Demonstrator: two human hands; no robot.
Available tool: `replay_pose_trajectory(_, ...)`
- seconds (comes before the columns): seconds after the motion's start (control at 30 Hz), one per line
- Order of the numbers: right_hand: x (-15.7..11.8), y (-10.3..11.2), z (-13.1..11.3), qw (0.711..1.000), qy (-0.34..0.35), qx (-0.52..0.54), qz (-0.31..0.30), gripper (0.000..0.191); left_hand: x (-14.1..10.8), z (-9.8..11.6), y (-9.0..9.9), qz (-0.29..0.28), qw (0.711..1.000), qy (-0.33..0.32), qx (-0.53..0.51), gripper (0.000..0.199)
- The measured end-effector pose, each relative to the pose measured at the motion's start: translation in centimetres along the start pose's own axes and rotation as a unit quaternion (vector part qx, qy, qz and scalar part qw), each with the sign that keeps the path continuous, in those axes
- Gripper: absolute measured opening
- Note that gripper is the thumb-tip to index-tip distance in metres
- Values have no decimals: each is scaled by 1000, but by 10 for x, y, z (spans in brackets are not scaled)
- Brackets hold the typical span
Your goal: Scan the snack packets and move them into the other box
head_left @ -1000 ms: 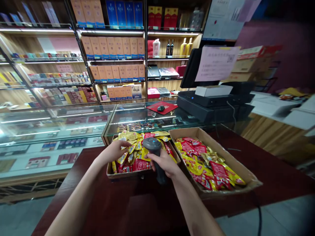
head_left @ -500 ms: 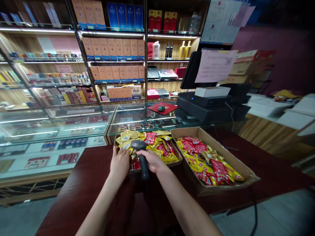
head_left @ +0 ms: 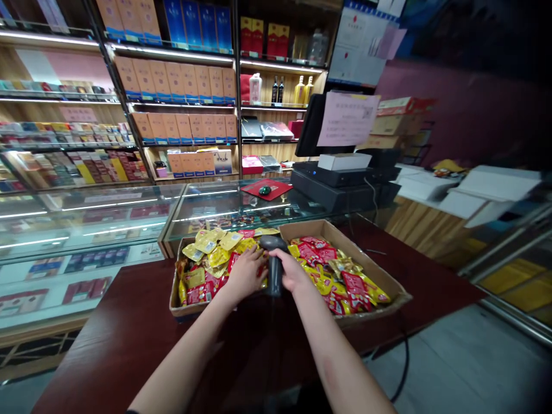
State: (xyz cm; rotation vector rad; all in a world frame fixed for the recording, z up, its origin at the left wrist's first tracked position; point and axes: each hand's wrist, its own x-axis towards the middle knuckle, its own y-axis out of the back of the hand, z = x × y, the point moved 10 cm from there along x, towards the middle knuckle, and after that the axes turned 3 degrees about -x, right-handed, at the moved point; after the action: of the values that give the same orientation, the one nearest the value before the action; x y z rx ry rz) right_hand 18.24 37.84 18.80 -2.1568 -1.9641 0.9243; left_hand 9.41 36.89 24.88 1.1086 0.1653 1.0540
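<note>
Head view: the right hand [head_left: 294, 273] closes around a black barcode scanner [head_left: 275, 276]; the half-open left hand [head_left: 245, 275] lies on snack packets [head_left: 202, 244] in a cardboard box [head_left: 174, 305], and whether it holds one cannot be told.

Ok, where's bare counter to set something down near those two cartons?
Free: the dark red counter left of the left carton, and past the right carton. Crowded: both cartons, full of foil packets, and the spot between them where the left hand and the right hand, gripping a barcode scanner, nearly meet.
</note>
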Motion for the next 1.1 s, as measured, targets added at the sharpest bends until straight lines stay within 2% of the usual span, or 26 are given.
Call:
replay_pose_trajectory(0.1, 5, 11, 0, 999, 8, -35, 5, 15, -6, -3, 4, -5, 997, -34, -67, 32)
replay_pose_trajectory(0.2, 5, 12, -5, 997, 20, -74, 10, 15, -13, -22, 23, 58, 991, 12, -122, 23)
replay_pose_trajectory(0.27, 4, 5, -6, 994, 15, -105, -2, 16, -20, -37, 37, 126, 987, 70, -67, 20)
replay_pose_trajectory(0.33, 2, -4, -5, 991, 7, -134, -28, 17, -26, -45, 46, 169, 978, 115, 29, 27)
replay_pose_trajectory(0.4, 0, -9, -5, 989, 15, -142, -41, 18, -31, -46, 49, 193, 967, 137, 95, 39)
replay_pose_trajectory(0.5, 0, -6, -7, 993, 35, -105, -30, 16, -32, -47, 52, 212, 959, 150, 116, 52)
replay_pose_trajectory(0.6, -4, -3, -12, 996, 55, -72, -24, 16, -28, -49, 53, 212, 963, 162, 40, 57)
replay_pose_trajectory(0.67, -11, -4, -19, 995, 70, -58, -25, 21, -25, -50, 54, 220, 957, 173, -73, 61)
replay_pose_trajectory(0.73, -21, -10, -29, 994, 98, -43, -37, 24, -23, -52, 56, 243, 926, 187, -221, 70)
replay_pose_trajectory(0.8, -34, -22, -40, 987, 142, -30, -68, 23, -21, -56, 54, 250, 871, 203, -370, 78)
replay_pose_trajectory(0.9, -47, -35, -47, 978, 182, -35, -94, 21, -13, -59, 40, 174, 791, 228, -540, 65)
replay_pose_trajectory(1.0, -52, -32, -39, 979, 178, -84, -46, 24, -9, -69, 31, 100, 735, 262, -618, 41)
replay_pose_trajectory(1.1, -62, -28, -31, 970, 197, -144, 8, 27, -10, -88, 35, 92, 717, 293, -626, 33)
